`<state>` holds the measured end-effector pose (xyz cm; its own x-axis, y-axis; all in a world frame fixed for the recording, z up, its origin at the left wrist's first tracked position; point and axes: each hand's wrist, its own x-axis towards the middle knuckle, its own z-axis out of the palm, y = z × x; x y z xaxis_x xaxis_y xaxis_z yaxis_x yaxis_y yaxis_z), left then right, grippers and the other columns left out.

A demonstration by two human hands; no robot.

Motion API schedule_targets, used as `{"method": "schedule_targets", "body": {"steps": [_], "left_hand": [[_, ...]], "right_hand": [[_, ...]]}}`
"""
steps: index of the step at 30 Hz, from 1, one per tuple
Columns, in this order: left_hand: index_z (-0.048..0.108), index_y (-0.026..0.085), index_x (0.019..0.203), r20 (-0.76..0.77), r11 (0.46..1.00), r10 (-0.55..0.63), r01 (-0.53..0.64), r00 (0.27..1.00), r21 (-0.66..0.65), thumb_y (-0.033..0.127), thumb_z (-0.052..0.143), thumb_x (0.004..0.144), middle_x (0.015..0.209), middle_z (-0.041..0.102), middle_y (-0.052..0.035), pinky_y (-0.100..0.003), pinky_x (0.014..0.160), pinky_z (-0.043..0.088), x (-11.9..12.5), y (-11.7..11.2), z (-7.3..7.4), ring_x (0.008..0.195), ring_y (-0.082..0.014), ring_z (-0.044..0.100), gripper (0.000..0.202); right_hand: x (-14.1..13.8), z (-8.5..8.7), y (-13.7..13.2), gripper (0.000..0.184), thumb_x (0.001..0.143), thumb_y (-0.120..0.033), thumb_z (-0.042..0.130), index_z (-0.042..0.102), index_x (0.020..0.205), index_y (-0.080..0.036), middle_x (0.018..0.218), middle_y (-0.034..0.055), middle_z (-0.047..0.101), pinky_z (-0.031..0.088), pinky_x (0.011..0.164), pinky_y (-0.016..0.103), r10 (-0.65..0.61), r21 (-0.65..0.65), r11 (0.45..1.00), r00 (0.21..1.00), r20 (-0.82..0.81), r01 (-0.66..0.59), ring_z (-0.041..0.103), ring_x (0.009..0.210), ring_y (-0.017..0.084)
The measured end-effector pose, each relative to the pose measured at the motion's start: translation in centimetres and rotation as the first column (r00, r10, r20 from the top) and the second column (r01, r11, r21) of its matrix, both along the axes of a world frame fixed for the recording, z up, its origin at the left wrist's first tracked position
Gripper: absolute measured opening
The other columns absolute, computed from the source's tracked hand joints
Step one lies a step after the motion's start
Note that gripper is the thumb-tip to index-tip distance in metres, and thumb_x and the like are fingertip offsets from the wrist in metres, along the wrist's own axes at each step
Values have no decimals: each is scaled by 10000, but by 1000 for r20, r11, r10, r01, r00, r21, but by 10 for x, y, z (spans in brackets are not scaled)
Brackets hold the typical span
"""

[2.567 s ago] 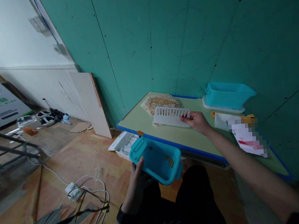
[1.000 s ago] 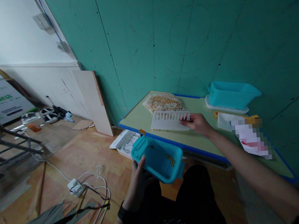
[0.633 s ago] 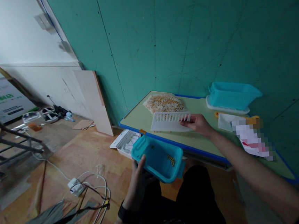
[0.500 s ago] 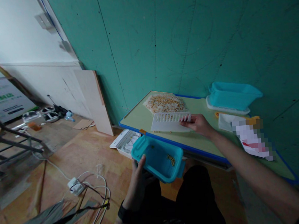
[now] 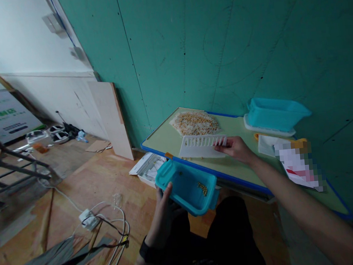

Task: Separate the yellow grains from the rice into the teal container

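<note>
Seemingly early on, a white scraper (image 5: pixel 201 151) is standing near the front edge of the table (image 5: pixel 233 125), pinched by the right grip (image 5: pixel 237 148); the left grip (image 5: pixel 163 205) is cradling a blue tub (image 5: pixel 181 189) containing few beans (image 5: pixel 203 189), while the larger pile (image 5: pixel 194 122) is lying behind.

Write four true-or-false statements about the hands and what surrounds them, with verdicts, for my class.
1. The left hand holds a blue container. True.
2. The right hand holds nothing. False: it grips a white slotted piece.
3. A white-and-yellow pile lies on the table, beyond the slotted piece. True.
4. The container in the left hand is full to its rim. False: only a few small yellowish pieces lie inside.
</note>
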<state>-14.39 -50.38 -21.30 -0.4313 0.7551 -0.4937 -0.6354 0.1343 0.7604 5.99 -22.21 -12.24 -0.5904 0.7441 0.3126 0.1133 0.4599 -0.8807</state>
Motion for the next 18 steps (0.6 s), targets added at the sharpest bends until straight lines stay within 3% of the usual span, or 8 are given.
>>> {"method": "schedule_targets", "body": {"steps": [10,18], "left_hand": [[405,383,1771,-7,1000,4,-4,1000,6,861,920,828,1692,655,-225,-639,1036,686,8,1,0,1399,-525,767,1177],[378,365,1807,15,1000,-5,4,1000,22,813,917,878,1681,673,-239,-603,1016,700,13,9,-4,1345,-504,803,1165]], "right_hand": [[10,-2,-14,618,657,-822,1010,929,828,-234,856,98,902,732,764,453,-36,34,999,999,20,35,852,786,329],[24,-15,-60,419,837,-723,920,940,846,-304,861,67,913,742,777,458,-161,137,977,987,-9,161,893,853,373]]}}
